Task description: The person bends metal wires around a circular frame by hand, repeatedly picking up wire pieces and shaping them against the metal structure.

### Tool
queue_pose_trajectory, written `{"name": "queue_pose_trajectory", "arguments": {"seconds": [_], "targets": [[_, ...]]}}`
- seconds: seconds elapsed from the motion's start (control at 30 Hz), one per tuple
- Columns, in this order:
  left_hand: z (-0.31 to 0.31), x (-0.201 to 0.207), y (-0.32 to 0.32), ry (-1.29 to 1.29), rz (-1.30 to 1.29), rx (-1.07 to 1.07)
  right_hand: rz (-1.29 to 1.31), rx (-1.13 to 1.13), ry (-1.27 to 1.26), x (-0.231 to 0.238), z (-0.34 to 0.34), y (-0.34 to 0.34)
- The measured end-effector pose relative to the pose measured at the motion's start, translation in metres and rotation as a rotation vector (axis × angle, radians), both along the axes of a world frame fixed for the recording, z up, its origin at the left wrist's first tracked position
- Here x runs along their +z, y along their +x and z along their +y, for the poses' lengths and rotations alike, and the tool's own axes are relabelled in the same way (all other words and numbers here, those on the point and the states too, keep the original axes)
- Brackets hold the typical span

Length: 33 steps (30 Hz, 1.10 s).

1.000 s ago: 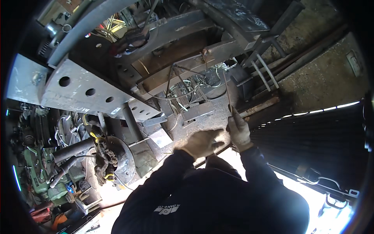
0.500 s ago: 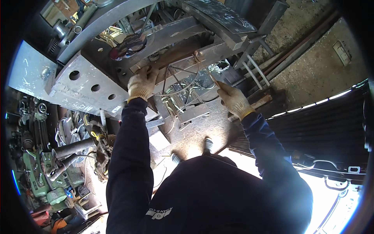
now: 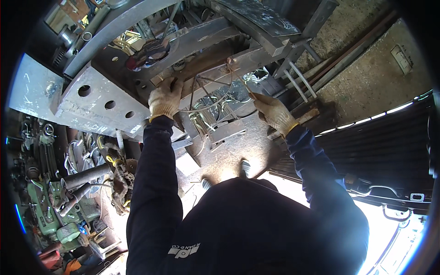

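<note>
My left hand, in a pale work glove with a yellow cuff, is closed on the near edge of a long rusty steel beam; its fingertips are partly hidden. To the right, my right hand, gloved alike, pinches a thin tan rod that points up and left toward the beam. Between my hands, a thin bent metal frame and a curved cable hang at the beam's side. I cannot tell what the rod's far tip touches.
A steel plate with round holes slopes at the left. Green machinery and a pipe lie lower left. A dark plate with chalk marks lies across the top. Dark ribbed panels stand at the right.
My right hand has shifted slightly up and left, bringing the rod nearer the beam. My left hand stays at the beam's edge. The whole view has moved a little.
</note>
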<state>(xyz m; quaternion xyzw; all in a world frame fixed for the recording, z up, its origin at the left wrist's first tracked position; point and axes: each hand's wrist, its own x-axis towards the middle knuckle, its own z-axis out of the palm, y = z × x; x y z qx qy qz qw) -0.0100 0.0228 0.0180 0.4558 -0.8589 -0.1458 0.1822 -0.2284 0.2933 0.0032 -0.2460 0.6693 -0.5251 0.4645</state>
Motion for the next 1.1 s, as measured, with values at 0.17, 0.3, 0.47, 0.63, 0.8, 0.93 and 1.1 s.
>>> {"name": "queue_pose_trajectory", "arguments": {"seconds": [0.17, 0.3, 0.47, 0.63, 0.8, 0.93, 1.1], "targets": [[0.002, 0.002, 0.0, -0.003, 0.017, 0.001, -0.005, -0.02, 0.029, 0.004, -0.002, 0.003], [0.004, 0.005, -0.001, 0.044, -0.007, 0.026, -0.069, -0.038, 0.012, 0.015, -0.002, 0.009], [0.005, 0.006, 0.0, 0.016, 0.009, -0.009, -0.128, -0.07, 0.018, 0.02, -0.004, 0.017], [0.005, 0.0, -0.004, -0.012, 0.021, -0.038, -0.4, -0.201, -0.064, 0.005, -0.003, 0.036], [0.007, 0.0, -0.008, -0.068, -0.031, 0.01, -0.65, -0.588, -0.072, 0.004, -0.044, 0.107], [0.009, 0.005, -0.006, -0.046, -0.056, -0.008, -0.783, -0.664, -0.304, 0.006, -0.075, 0.143], [0.008, 0.004, -0.003, -0.031, -0.027, -0.023, -0.6, -0.399, -0.205, 0.001, -0.042, 0.103]]}}
